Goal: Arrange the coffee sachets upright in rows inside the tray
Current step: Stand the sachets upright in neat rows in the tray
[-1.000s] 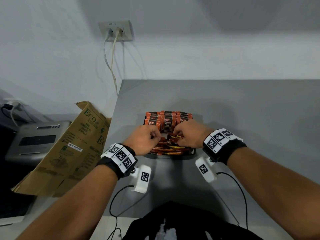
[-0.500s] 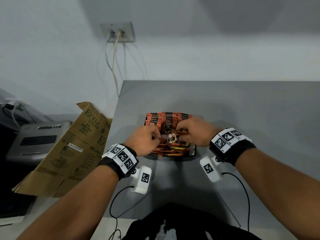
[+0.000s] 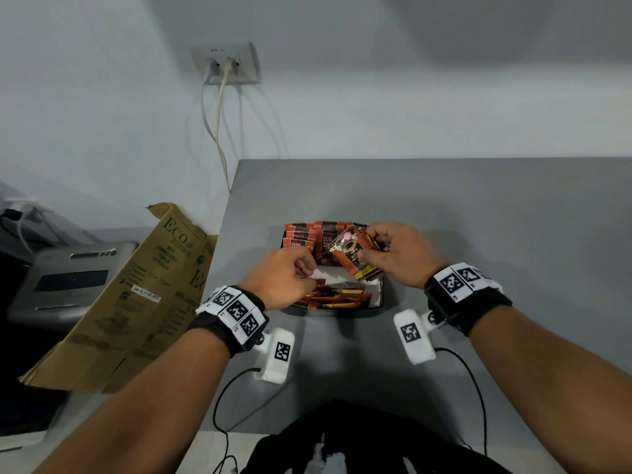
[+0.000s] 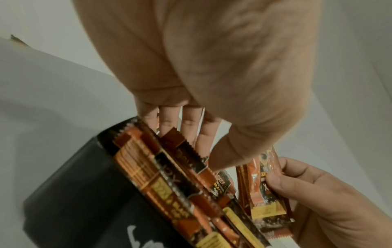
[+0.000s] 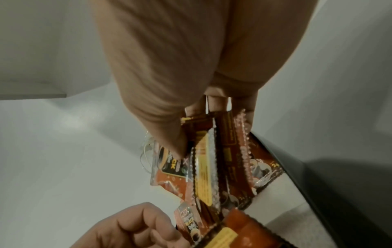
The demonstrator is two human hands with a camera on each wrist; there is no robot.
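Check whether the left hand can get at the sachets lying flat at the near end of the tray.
Probably yes. The left hand hangs right over the loose sachets in the tray; nothing lies between. The right hand holds its bunch of sachets higher up, clear of them.

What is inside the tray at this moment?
The tray holds upright sachets along its far side, loose sachets lying flat at its near side, and bare white floor between. Both hands hide parts of it.
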